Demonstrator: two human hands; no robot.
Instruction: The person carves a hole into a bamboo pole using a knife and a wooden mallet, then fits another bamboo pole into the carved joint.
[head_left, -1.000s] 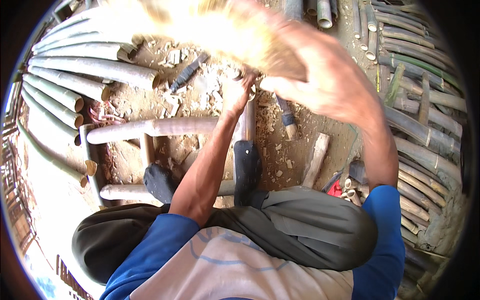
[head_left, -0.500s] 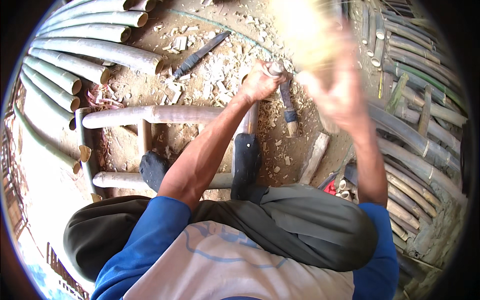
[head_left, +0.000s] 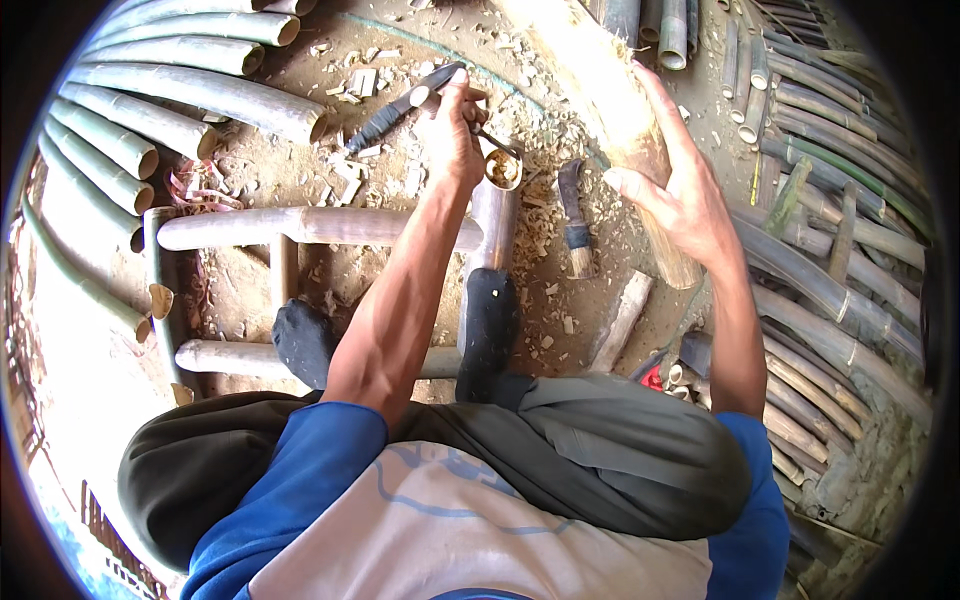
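Note:
My left hand [head_left: 455,140] is closed around a chisel [head_left: 497,143], with a round handle end showing beside the fingers. The chisel's dark metal part reaches over the open end of a bamboo post [head_left: 493,215], where pale chips lie in the hollow. My right hand [head_left: 690,200] lies along the side of a thick pale log [head_left: 630,140], fingers stretched and thumb apart, touching it rather than wrapping it. The post belongs to a bamboo frame [head_left: 340,228], and my dark-covered feet [head_left: 488,312] rest on the frame.
A knife with a wrapped handle [head_left: 385,120] lies among wood shavings at the far left. A short curved blade [head_left: 573,215] and a wood piece [head_left: 622,320] lie right of the post. Bamboo poles are stacked at left [head_left: 195,95] and right [head_left: 850,275].
My left hand has moved left off the post's end, and the chisel has tilted from upright to lying over. The log, blurred before, is now still, and my right hand has opened along it.

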